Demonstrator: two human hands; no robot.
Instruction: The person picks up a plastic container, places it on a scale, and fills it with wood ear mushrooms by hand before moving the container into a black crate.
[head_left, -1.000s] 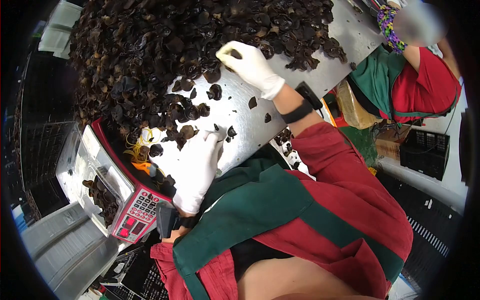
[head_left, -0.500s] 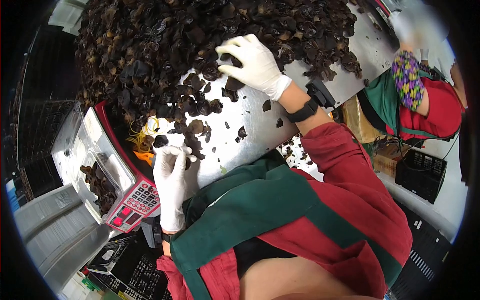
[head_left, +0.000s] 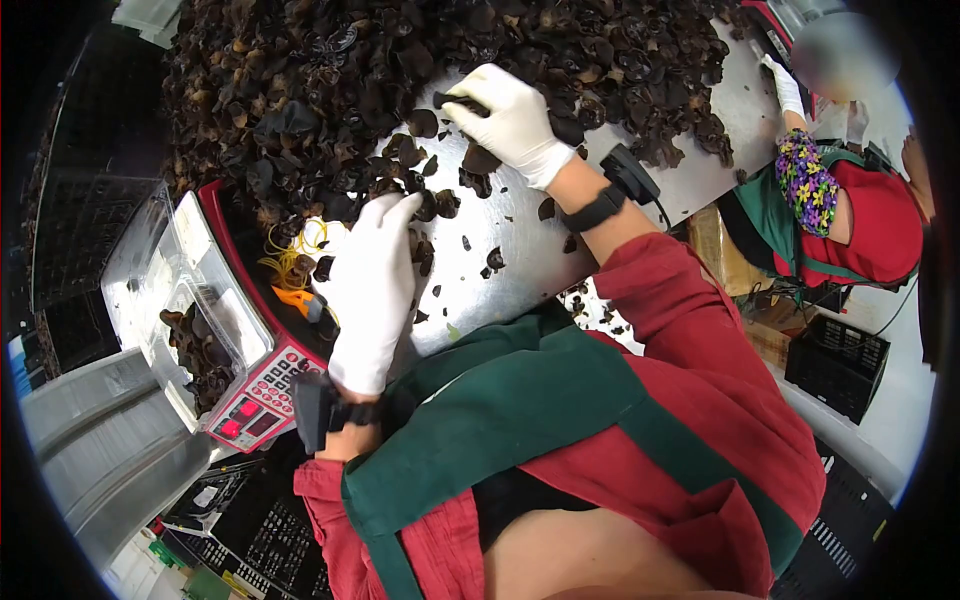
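At the wood ear heap point(head_left: 330, 110), a dark piece point(head_left: 462, 103) is pinched by the right hand point(head_left: 512, 122), while whether the left hand point(head_left: 372, 282), near its edge, grips anything cannot be told.

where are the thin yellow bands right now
In the head view, the thin yellow bands lie left of centre, between the scale and the left hand, just above the orange item.
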